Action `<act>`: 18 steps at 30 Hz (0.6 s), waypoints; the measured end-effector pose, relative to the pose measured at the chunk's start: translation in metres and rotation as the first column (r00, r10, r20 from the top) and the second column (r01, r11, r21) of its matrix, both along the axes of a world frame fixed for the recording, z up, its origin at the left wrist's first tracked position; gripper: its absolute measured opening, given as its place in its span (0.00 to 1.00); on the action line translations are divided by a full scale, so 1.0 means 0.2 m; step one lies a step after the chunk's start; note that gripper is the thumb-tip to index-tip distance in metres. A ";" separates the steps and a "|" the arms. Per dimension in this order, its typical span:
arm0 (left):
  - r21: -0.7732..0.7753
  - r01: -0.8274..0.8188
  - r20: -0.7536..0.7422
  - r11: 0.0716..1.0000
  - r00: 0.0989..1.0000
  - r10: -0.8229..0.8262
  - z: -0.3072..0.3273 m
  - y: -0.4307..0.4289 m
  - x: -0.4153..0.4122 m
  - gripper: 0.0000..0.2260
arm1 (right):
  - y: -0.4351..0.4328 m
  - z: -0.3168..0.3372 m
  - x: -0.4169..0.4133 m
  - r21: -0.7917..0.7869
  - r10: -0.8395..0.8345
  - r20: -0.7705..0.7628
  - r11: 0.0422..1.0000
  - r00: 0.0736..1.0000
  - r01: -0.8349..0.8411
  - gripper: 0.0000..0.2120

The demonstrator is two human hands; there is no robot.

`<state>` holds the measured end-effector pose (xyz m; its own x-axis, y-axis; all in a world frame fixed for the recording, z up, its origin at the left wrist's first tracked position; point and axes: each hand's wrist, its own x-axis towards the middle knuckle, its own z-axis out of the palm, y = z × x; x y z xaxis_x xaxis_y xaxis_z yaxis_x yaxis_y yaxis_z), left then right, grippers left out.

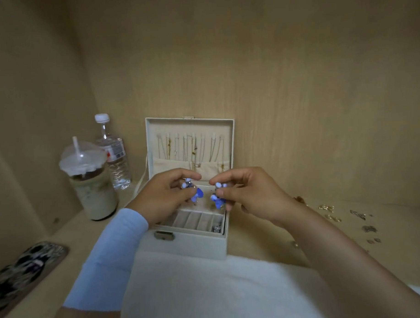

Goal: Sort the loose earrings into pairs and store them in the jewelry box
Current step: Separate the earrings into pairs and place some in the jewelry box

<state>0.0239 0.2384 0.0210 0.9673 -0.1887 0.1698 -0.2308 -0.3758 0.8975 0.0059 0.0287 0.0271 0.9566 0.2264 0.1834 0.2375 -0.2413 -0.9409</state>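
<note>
A: While the jewelry box (183, 246) stands open on the tabletop (401, 223), what are the hands doing?

B: The left hand (166, 196) pinches a blue earring (198, 193) between thumb and fingertips. The right hand (250, 193) pinches a second blue earring (218, 201) the same way. Both have their fingers curled round their pieces.

A: Where are those two?

B: Side by side, near each other but apart, held in the air above the box's upper tray (197, 220).

A: Anything in the tray?

B: One small silvery piece (216, 228) at its right end, too blurred to name. Necklaces (192, 147) hang inside the raised lid (188, 122).

A: And the unsorted ones?

B: Loose earrings (358, 215), gold and dark, lie scattered on the tabletop to the right, well apart from the box.

A: What else?

B: An iced drink cup (93, 186) and a water bottle (115, 159) stand left of the box. A patterned flat object (27, 267) lies at the near left edge, and a white cloth (208, 289) lies in front of the box.
</note>
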 end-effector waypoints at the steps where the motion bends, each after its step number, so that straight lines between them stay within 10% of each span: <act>1: -0.023 -0.006 0.017 1.000 1.000 0.007 -0.01 0.03 0.00 0.11 | 0.02 -0.01 -0.01 -0.017 0.013 0.002 1.000 1.000 -0.013 0.10; 10: -0.182 -0.060 0.136 0.981 0.987 0.086 -0.08 0.06 0.04 0.12 | 0.13 -0.09 0.02 -0.252 -0.006 0.011 0.968 1.000 0.008 0.03; 18: -0.098 -0.024 0.197 0.995 0.980 0.043 -0.09 0.09 0.04 0.10 | 0.12 -0.11 0.02 -0.666 0.028 0.147 0.742 0.989 0.078 0.07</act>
